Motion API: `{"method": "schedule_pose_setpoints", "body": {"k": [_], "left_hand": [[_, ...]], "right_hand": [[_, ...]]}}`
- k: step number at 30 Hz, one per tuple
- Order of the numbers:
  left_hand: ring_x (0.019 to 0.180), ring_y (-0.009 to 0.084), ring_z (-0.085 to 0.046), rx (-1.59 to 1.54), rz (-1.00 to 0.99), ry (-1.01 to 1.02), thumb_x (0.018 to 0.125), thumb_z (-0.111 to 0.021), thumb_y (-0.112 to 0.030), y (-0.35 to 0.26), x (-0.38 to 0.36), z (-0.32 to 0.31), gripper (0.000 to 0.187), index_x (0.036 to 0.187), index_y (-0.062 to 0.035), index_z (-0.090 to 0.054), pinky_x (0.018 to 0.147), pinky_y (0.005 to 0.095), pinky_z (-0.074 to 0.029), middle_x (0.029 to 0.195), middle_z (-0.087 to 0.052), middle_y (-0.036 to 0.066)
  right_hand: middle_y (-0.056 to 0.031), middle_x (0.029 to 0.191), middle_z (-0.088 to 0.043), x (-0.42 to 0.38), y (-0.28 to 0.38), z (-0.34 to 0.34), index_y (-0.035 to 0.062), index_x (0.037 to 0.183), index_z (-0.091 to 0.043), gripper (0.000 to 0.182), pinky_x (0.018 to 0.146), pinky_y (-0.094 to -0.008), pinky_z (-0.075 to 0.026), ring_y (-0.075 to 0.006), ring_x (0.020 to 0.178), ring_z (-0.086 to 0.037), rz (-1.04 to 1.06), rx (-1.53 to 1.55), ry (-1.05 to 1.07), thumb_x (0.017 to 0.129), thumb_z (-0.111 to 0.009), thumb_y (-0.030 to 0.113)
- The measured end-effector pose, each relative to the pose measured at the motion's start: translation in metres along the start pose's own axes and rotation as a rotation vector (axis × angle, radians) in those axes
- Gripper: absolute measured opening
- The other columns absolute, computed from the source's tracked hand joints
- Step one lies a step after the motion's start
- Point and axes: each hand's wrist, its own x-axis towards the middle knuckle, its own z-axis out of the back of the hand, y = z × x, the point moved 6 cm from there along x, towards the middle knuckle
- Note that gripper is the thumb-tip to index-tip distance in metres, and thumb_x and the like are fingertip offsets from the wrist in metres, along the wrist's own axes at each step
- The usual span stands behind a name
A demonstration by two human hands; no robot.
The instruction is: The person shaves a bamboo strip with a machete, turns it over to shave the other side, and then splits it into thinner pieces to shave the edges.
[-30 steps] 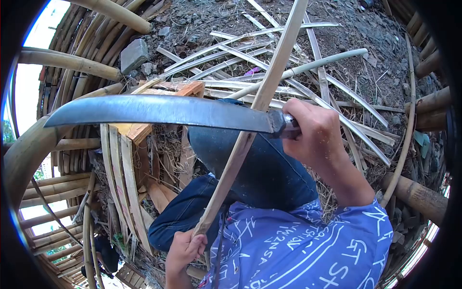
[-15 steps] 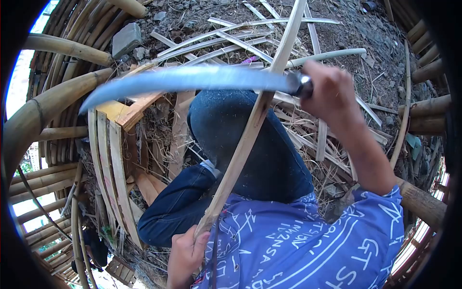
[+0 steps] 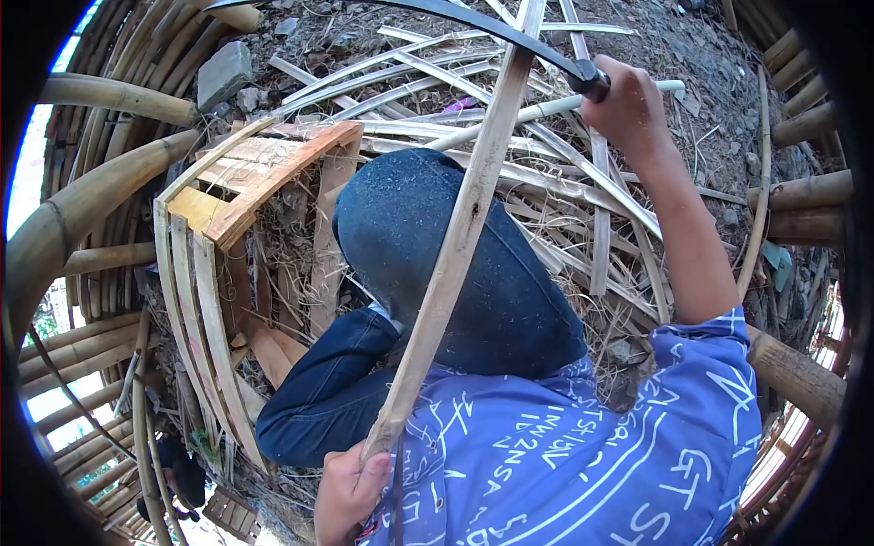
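My right hand (image 3: pixel 626 107) is closed around the dark handle of a long curved machete (image 3: pixel 437 13), held out in front at the top of the view. Its blade, seen nearly edge-on, crosses the upper part of a pale bamboo strip (image 3: pixel 446 273) close to the handle. The near end of that strip sits in my left hand (image 3: pixel 350 491), whose thumb lies along it by my shirt. From there the strip slants up and away over my bent knee (image 3: pixel 410 218) in dark jeans. Shavings speckle the denim.
A slatted wooden crate (image 3: pixel 264 196) stands left of my knee. Split bamboo strips (image 3: pixel 428 86) and curly shavings (image 3: pixel 546 214) litter the ground ahead and to the right. A grey block (image 3: pixel 224 75) lies at the upper left. Bamboo poles (image 3: pixel 118 196) wall both sides.
My right hand has pushed the machete away from me, farther up along the strip, and the blade has turned from flat to edge-on. My left hand keeps its hold.
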Motion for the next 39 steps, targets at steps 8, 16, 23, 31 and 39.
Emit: {"method": "schedule_pose_setpoints", "body": {"k": [8,16,23,31,39], "left_hand": [[0.049,0.0076,-0.049,0.006,0.01,0.044,0.096,-0.053,-0.024,0.012,-0.009,0.001,0.034,0.078,0.0039,-0.058,0.046,0.024,-0.038,0.054,-0.052,0.002],[0.047,0.0048,-0.047,-0.116,0.268,0.017,0.096,-0.05,-0.023,0.08,-0.062,0.028,0.028,0.08,-0.003,-0.061,0.044,0.0234,-0.035,0.055,-0.052,0.0],[0.049,0.0081,-0.05,-0.167,0.076,0.207,0.095,-0.052,-0.024,0.105,-0.037,0.055,0.034,0.076,0.003,-0.061,0.047,0.0236,-0.04,0.055,-0.054,0.002],[0.044,0.0077,-0.048,0.215,0.052,-0.001,0.093,-0.054,-0.022,0.063,-0.007,0.057,0.035,0.071,0.0044,-0.062,0.042,0.0228,-0.037,0.052,-0.052,0.002],[0.042,0.0053,-0.045,-0.109,-0.011,-0.012,0.098,-0.048,-0.023,0.042,0.026,0.022,0.037,0.072,0.0016,-0.057,0.039,0.021,-0.034,0.05,-0.049,-0.001]], "right_hand": [[-0.0198,0.074,-0.064,0.029,-0.029,-0.031,0.0042,0.076,-0.061,0.011,0.069,-0.048,-0.05,-0.0413,0.076,-0.062,-0.013,0.028,-0.146,0.074,-0.059,0.015],[-0.029,0.092,-0.064,0.061,-0.119,-0.056,-0.0055,0.089,-0.063,0.033,0.082,-0.0462,-0.049,-0.0413,0.092,-0.063,-0.387,-0.039,0.023,0.071,-0.057,0.022],[-0.012,0.059,-0.059,-0.02,-0.123,-0.125,-0.001,0.068,-0.058,0.018,0.05,-0.036,-0.045,-0.0203,0.05,-0.057,-0.554,0.408,0.05,0.069,-0.061,0.017],[-0.0024,0.054,-0.05,-0.098,-0.05,-0.091,0.0044,0.071,-0.049,0.011,0.038,-0.0276,-0.037,-0.0114,0.04,-0.047,-0.745,1.066,-0.079,0.072,-0.06,0.003],[0.0015,0.055,-0.048,-0.107,0.023,-0.021,0.0029,0.069,-0.051,0.011,0.044,-0.0251,-0.034,-0.007,0.046,-0.043,-0.34,1.023,-0.141,0.072,-0.062,0.003]]}}
